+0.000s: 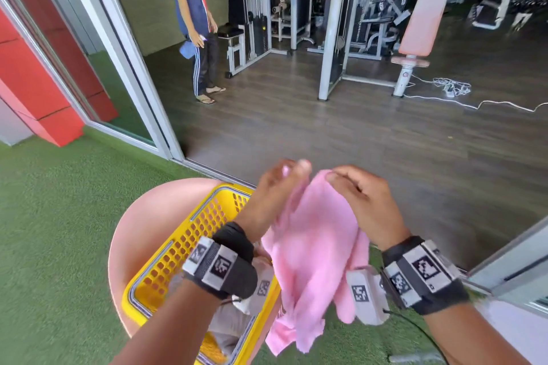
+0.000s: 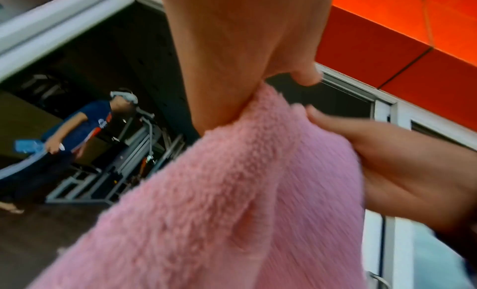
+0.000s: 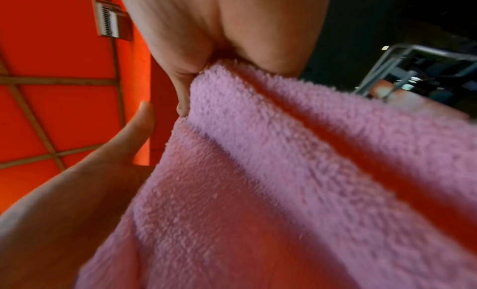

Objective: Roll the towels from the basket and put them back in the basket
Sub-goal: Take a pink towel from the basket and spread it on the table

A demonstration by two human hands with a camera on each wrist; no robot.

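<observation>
A pink towel (image 1: pixel 311 246) hangs in the air in front of me, crumpled and unrolled, above the right side of a yellow perforated basket (image 1: pixel 178 246). My left hand (image 1: pixel 278 187) pinches its top edge on the left, and my right hand (image 1: pixel 355 192) pinches the top edge close beside it. The left wrist view shows the fluffy pink towel (image 2: pixel 232 191) caught under my left hand (image 2: pixel 232 79), with my right hand (image 2: pixel 387 161) gripping it alongside. In the right wrist view the pink towel (image 3: pixel 284 171) is pinched by my right hand (image 3: pixel 206 69). Pale towels (image 1: pixel 234 323) lie inside the basket.
The basket sits on a round pink table (image 1: pixel 148 222) over green turf (image 1: pixel 53 246). Ahead, a sliding-door frame (image 1: pixel 142 92) opens onto a gym floor with weight machines (image 1: pixel 341 24). A person in a blue shirt (image 1: pixel 195 24) stands inside. A white cable (image 1: pixel 474 101) trails across the floor.
</observation>
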